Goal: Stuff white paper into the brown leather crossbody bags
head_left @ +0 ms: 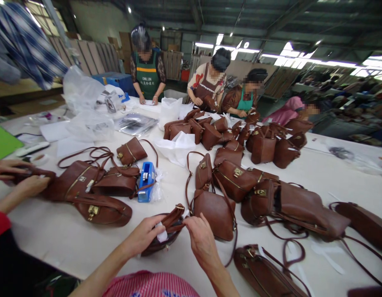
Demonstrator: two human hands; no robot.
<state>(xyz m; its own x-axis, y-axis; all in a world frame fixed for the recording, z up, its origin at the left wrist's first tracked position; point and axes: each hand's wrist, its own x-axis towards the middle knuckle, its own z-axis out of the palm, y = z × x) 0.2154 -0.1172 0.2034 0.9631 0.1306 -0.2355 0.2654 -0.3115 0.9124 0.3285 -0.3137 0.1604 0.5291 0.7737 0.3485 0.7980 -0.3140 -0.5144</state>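
Note:
A small brown leather handbag (156, 248) with a zipped opening lies tilted at the table's near edge, right in front of me. My left hand (144, 235) is closed on its left side, thumb and fingers by the strap (175, 215). A small white piece (161, 233), too unclear to name, shows at those fingertips. On the other side, my right hand (201, 236) pinches the bag's edge near the strap's end. The inside of the bag is mostly hidden. Just beyond my right hand lies another brown bag (213, 212) with a long strap.
A blue tape dispenser (147, 181) stands beyond my left hand. Brown bags (262, 144) are heaped across the table (327, 173). At left, a co-worker's hands (30, 183) hold a bag. Several people work opposite. White paper (177, 148) and plastic bags (90, 123) lie about.

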